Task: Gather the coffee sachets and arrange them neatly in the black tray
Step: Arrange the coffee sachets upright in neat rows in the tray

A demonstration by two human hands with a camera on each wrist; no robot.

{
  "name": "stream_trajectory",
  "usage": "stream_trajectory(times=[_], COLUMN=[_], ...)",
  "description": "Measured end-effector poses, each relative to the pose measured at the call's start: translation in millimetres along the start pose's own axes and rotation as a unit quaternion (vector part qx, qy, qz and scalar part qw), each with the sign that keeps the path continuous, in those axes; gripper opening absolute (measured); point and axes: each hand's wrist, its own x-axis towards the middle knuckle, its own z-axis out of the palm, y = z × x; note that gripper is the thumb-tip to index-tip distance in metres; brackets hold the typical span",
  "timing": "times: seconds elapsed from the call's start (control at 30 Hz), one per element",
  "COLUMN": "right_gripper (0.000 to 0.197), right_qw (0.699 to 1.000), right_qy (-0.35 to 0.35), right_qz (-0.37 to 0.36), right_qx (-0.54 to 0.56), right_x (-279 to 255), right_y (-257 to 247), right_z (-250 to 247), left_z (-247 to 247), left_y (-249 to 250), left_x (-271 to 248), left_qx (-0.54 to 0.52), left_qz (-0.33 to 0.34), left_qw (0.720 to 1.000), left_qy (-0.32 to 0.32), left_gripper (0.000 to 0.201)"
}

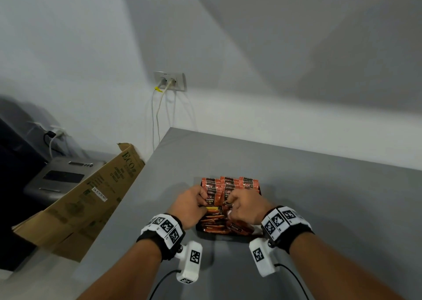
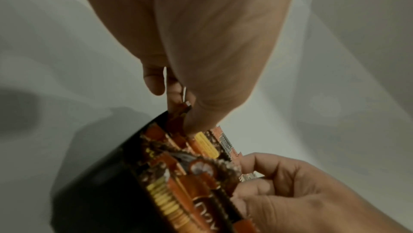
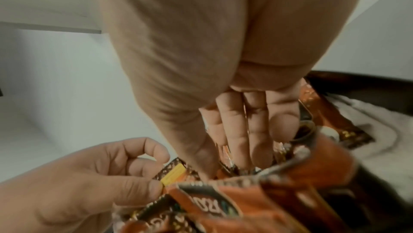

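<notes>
Coffee sachets fill the black tray, which sits on the grey bench straight ahead at twelve o'clock. The far rows stand on edge, their long axes running from nine to three; the nearer ones lie flatter and look looser. The left hand comes in from about eight o'clock, its grip narrow, thumb and fingers pinching the yellow-marked edge of one sachet. The right hand enters from four o'clock, fingers curled down among the packets; I judge it is holding the stack's other end. Both hands are equally near. The coming move likely turns on squaring this pinched sachet to the nine-to-three line of the rows behind it.
</notes>
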Motion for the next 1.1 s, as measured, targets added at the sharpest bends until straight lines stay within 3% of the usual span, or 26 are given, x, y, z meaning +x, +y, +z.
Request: stream_trajectory(times=[0.2, 0.47, 0.7, 0.83, 1.1], right_gripper=[0.027, 0.017, 0.015, 0.023, 0.026], right_qw=[1.000, 0.997, 0.997, 0.995, 0.991], right_qy=[0.017, 0.052, 0.059, 0.074, 0.082], right_qz=[-0.010, -0.037, -0.040, -0.037, -0.039], right_qx=[0.005, 0.040, 0.036, 0.049, 0.096], right_x=[-1.5, -0.6, -3.2, -3.5, -5.2], right_y=[4.1, 4.4, 3.5, 6.2, 10.3], right_z=[8.0, 8.3, 9.0, 12.1, 15.0], left_z=[3.3, 4.2, 9.1, 10.6, 10.8], left_y=[4.3, 6.7, 0.8, 0.9, 0.7], left_x=[-0.9, -3.6, 0.5, 1.0, -4.3], left_qx=[0.048, 0.112, 0.150, 0.155, 0.096], left_qz=[0.034, 0.084, 0.105, 0.111, 0.122], left_qw=[0.998, 0.990, 0.983, 0.982, 0.986], left_qy=[-0.014, 0.000, -0.026, -0.005, 0.056], left_gripper=[0.036, 0.025, 0.032, 0.018, 0.031])
